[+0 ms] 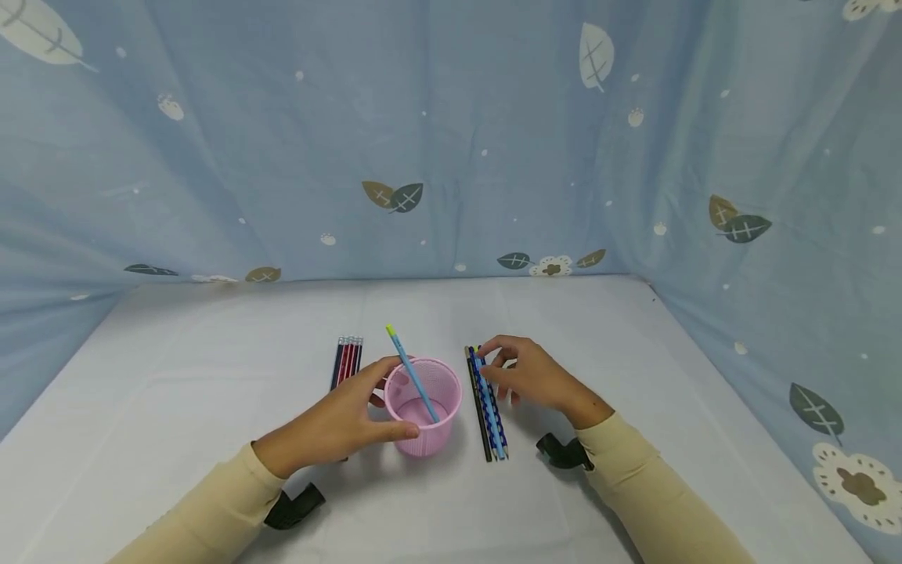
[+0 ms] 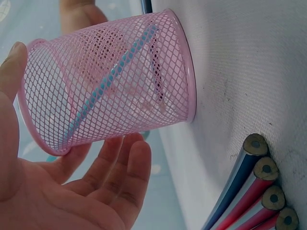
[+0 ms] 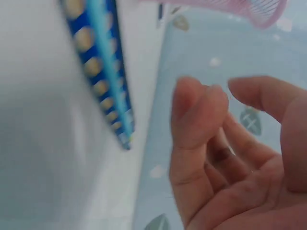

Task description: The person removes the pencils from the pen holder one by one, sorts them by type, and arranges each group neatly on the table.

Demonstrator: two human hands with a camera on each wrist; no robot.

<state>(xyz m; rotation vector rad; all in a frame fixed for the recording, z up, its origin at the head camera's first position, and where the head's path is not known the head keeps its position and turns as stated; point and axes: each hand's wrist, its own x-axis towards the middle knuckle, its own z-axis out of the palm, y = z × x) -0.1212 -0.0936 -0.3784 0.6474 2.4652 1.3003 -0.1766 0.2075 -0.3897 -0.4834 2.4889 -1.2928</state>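
A pink mesh pencil cup (image 1: pixel 423 446) stands upright on the white table, with one light-blue pencil (image 1: pixel 416 376) leaning inside it, its yellow-green end above the rim. My left hand (image 1: pixel 338 415) holds the cup from the left, thumb at the near rim and fingers round the far side. Just right of the cup lies a row of pencils (image 1: pixel 488 411): dark, light blue, and blue ones with a dotted pattern. My right hand (image 1: pixel 532 374) hovers over their far end with fingers bent and nothing between thumb and fingertips, a gap showing in the right wrist view.
To the left of the cup, partly behind my left hand, lies a row of red and dark-blue striped pencils (image 1: pixel 347 360). A blue leaf-print curtain (image 1: pixel 451 157) hangs behind the table (image 1: pixel 211 407) and along its right side.
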